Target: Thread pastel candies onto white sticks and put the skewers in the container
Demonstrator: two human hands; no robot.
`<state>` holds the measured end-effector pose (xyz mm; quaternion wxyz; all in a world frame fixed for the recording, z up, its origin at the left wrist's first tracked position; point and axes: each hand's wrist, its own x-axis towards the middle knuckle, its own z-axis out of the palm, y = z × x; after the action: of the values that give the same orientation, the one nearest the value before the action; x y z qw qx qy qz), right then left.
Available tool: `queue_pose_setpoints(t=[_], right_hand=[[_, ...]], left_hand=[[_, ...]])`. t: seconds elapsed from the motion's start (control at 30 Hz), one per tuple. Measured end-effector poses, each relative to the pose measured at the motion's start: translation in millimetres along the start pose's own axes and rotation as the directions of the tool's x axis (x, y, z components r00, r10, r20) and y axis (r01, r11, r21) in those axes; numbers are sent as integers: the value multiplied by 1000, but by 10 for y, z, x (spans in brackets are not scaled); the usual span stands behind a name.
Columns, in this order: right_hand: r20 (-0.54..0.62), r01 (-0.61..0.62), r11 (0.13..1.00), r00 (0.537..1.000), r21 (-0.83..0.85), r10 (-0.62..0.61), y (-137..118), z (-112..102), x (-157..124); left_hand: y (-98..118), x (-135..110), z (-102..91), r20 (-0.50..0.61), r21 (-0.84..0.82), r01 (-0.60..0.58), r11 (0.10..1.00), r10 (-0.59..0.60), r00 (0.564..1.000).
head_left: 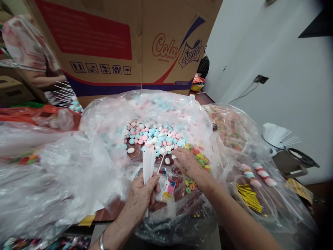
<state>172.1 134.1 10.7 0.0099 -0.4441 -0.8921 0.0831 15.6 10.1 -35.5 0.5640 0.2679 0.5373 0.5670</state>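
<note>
My left hand [144,192] is closed round a bundle of flat white sticks [148,163]. One thin stick [160,164] leans apart from the bundle, with a white marshmallow [162,151] at its tip. Just to the right, my right hand [187,163] is stretched over the table, thumb and fingertips at a small white marshmallow [174,157] that they seem to pinch. Another white marshmallow [167,161] lies close by. Beyond both hands spreads a pile of pink, blue and white marshmallows [156,135], partly under clear plastic. Ring-shaped gummies [191,186] lie by my right forearm.
A large cardboard box [140,45] stands behind the pile. At right are finished-looking candy skewers [264,174], yellow ties [249,198] and a jug [291,161] near more white sticks. Plastic sheeting [78,170] covers the left. A person [33,52] works at far left.
</note>
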Motion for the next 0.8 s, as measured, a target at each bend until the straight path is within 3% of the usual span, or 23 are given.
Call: queue_pose_setpoints(t=[0.13,0.33,0.5,0.63,0.73,0.8], right_hand=[[-126,-7,997,992,74,16,-76,51,10],[-144,57,995,989,82,-45,-156,227,45],[-108,129,991,985,-25,-131,-183,295,49],[-152,218,973,962,-74,-227,-198,390,45],[-211,185,980,963,76,-165,-170,416,67],[-249,91,926,969,366,3,-124,374,81]], left_hand=[[5,-12,-5,4,-7,-21,1000,21,1000],[-26,-1,-17,12,-3,-17,1000,17,1000],[-43,-4,-41,31,4,-52,999,52,998],[-8,-14,-27,30,18,-49,999,48,998],[13,-15,-11,21,27,-36,999,36,999],[24,-18,-2,17,33,-21,999,21,1000]])
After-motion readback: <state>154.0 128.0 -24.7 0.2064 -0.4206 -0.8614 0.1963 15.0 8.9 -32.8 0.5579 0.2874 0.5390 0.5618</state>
